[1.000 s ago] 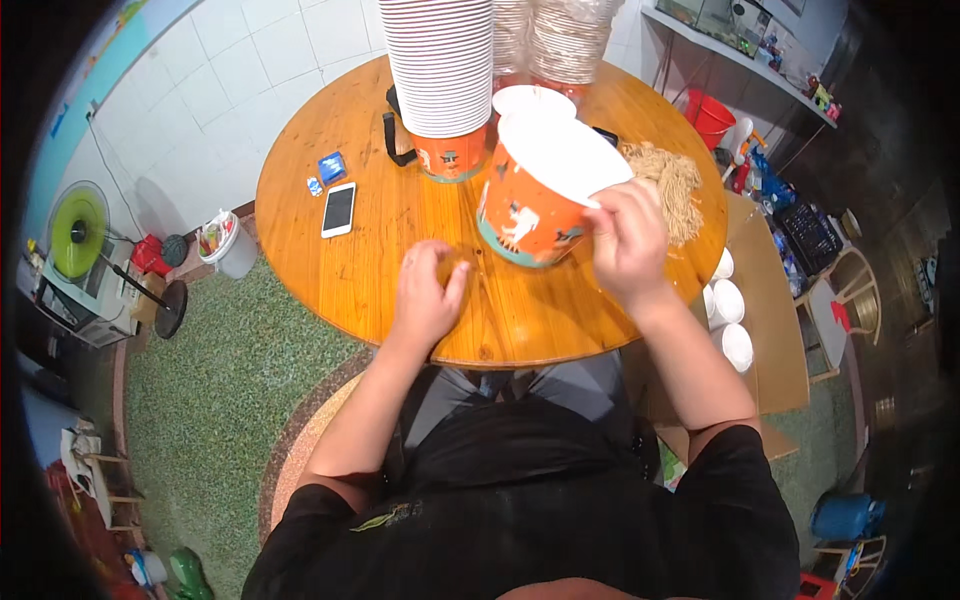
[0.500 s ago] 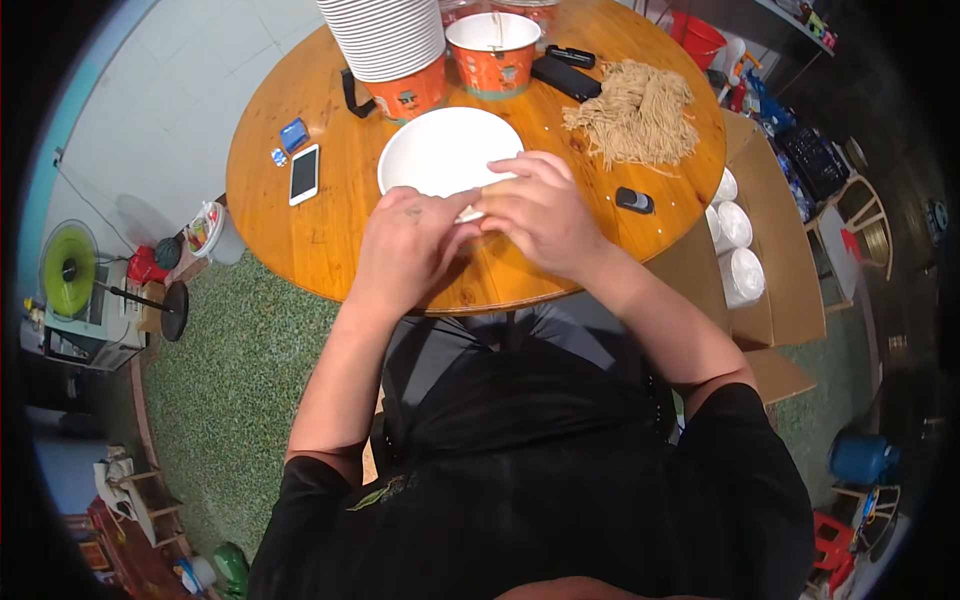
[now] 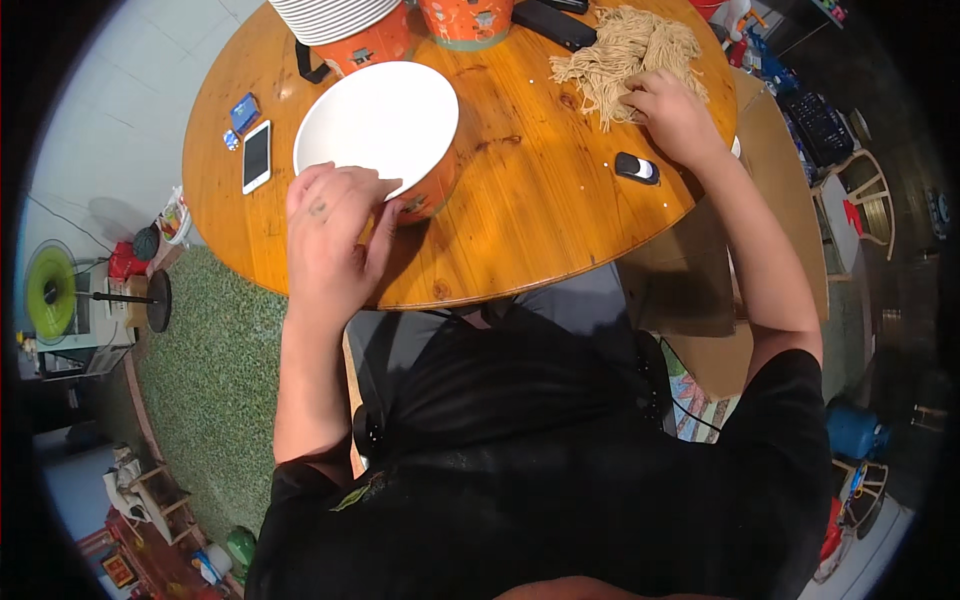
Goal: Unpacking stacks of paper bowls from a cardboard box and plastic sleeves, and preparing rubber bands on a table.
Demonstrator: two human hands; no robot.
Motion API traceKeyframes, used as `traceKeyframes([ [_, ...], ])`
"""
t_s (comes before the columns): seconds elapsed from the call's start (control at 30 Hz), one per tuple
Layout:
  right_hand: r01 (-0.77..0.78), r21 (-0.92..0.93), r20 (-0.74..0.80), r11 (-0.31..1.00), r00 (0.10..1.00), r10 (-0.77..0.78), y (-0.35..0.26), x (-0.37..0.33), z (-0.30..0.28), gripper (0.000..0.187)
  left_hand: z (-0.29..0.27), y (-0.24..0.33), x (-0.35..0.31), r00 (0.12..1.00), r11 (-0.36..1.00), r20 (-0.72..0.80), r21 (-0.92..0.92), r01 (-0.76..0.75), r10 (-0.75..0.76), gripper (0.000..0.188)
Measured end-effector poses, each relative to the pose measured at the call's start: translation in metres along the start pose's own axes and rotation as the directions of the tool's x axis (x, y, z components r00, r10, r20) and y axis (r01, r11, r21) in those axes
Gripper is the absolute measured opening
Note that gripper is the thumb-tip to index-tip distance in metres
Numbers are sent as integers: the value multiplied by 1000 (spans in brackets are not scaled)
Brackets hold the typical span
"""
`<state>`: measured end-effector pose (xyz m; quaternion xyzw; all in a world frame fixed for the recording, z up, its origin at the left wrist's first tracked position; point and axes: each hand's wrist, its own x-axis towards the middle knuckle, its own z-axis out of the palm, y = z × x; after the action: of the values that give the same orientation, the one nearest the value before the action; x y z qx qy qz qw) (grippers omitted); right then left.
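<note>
A white-lined paper bucket [image 3: 375, 120] with an orange printed outside stands tilted near the table's front left. My left hand [image 3: 335, 215] grips its near rim, thumb outside and fingers over the edge. At the right, my right hand [image 3: 672, 115] touches the front of a pile of tan cords [image 3: 640, 50]. Its fingers are bent and pinched together among the strands; how many strands they hold is hidden.
A stack of nested paper buckets [image 3: 345, 30] and another orange bucket [image 3: 465, 22] stand at the back. A phone [image 3: 257, 157], a blue packet [image 3: 244, 110], a black case [image 3: 553, 26] and a small black device [image 3: 637, 168] lie on the round wooden table [image 3: 520, 220]. A cardboard box [image 3: 785, 190] stands at the right.
My right hand has left the bucket's rim and moved right to the cord pile. My left hand stays on the rim, and the bucket now appears further left and tilted.
</note>
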<state>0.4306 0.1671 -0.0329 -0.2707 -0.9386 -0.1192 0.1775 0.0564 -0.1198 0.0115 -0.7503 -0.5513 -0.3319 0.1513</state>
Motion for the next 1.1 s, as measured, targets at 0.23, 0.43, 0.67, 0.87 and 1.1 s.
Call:
traceKeyframes([
  [0.23, 15, 105, -52, 994, 999, -10, -1, 3, -2, 14, 6, -2, 0, 1000, 1000, -15, 0, 12, -12, 24],
  [0.43, 22, -18, -327, 1000, 945, -26, -62, 9, -23, 15, 6, -4, 2, 999, 1000, 23, 4, 22, -22, 25],
  [0.67, 117, 541, -233, 833, 972, 15, -169, 21, -28, 10, 10, -6, -2, 999, 999, -17, 18, 40, -40, 28],
  [0.87, -260, 957, 220, 129, 940, 261, -237, 26, -31, 13, 12, -3, -6, 977, 991, -190, -103, 82, -101, 50],
  [1.1, -352, 927, 374, -127, 879, 296, -262, 26, -27, 15, 16, 25, -61, 971, 915, -175, -394, 84, -165, 77],
])
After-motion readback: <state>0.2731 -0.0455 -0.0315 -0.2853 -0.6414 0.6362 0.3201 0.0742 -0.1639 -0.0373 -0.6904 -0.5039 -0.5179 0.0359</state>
